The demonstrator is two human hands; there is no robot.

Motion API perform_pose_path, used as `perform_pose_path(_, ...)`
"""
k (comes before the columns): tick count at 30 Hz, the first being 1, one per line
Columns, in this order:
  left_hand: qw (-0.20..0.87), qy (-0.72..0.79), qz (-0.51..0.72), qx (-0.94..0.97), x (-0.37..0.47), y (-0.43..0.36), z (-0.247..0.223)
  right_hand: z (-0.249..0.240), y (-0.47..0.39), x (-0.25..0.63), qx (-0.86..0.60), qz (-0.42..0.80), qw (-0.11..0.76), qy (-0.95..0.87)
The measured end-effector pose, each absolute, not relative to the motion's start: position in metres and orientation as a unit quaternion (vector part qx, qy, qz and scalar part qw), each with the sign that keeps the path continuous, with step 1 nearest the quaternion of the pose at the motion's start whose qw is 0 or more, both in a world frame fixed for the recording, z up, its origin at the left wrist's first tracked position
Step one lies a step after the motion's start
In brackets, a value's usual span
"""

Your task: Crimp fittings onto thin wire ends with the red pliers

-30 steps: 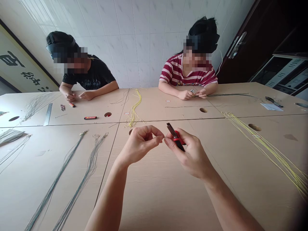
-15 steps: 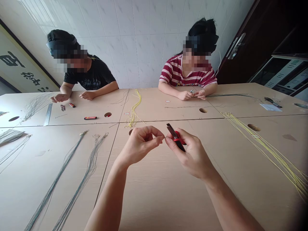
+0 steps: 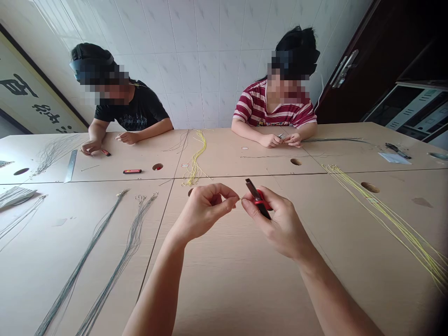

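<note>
My left hand [image 3: 210, 207] is closed in a pinch, thumb against forefinger, on something too small to make out. Close to its right, my right hand [image 3: 280, 219] is wrapped round a red and black hand tool [image 3: 258, 200], its metal end pointing up and away. The right thumb and forefinger also pinch near the left fingertips, where a tiny yellowish bit shows between the hands. Beyond the left hand lies a bundle of yellow cords [image 3: 199, 156]. Two bundles of grey-green cords [image 3: 87, 256] lie left of my left arm.
More yellow cords [image 3: 388, 212] lie at the right. Two people sit across the table [image 3: 227, 280], one handling thin cords. A metal ruler [image 3: 71, 165], a red and black marker [image 3: 132, 171] and a black tool [image 3: 397, 150] lie on the far part.
The hand of the person at the far left has moved right and down, over the small item beside the short red one. My hands have hardly moved; the tool has tilted slightly.
</note>
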State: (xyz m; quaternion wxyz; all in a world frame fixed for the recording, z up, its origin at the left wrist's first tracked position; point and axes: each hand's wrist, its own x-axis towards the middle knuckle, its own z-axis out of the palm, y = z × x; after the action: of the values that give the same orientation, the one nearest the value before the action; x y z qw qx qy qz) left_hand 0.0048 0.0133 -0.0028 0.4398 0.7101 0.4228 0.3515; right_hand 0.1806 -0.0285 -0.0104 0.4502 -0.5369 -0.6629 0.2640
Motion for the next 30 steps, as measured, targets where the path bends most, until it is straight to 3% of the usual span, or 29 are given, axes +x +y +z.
perform_pose_path(30,0.419,0.414,0.381,0.713,0.0061,0.0089,0.0046,-0.0076,-0.0308,0.1834,-0.500,0.305,0.470,-0.660)
